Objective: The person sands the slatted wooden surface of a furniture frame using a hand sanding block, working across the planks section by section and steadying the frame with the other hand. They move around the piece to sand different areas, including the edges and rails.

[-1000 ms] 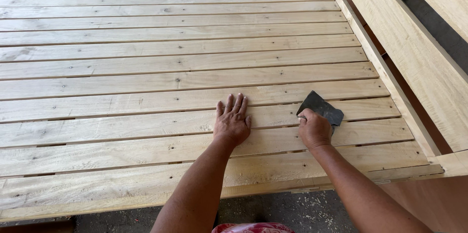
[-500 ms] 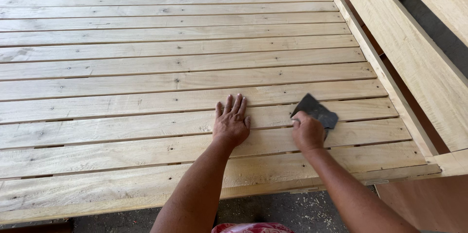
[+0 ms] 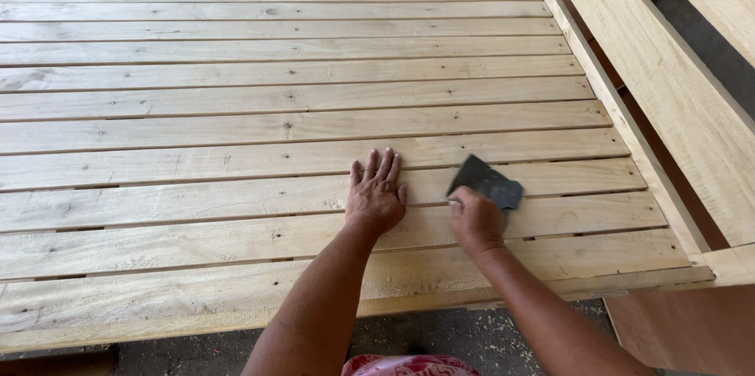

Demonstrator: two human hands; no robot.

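My left hand [image 3: 376,193] lies flat, palm down and fingers together, on a pale wooden slat of a wide slatted panel [image 3: 236,93]. Just to its right, my right hand [image 3: 474,220] grips a dark grey sheet of sandpaper [image 3: 487,182] and presses it against the same slats. The sheet's far corner sticks out beyond my fingers. Both hands sit near the panel's near right corner.
The slats run left to right with narrow gaps and nail heads. A raised wooden side rail [image 3: 605,93] borders the panel on the right, with broad planks [image 3: 676,93] beyond it. Below the near edge is a dark floor [image 3: 440,337] with wood shavings.
My right hand has slid the sandpaper leftward along the slat, closer to my left hand. My left hand has stayed flat in about the same place.
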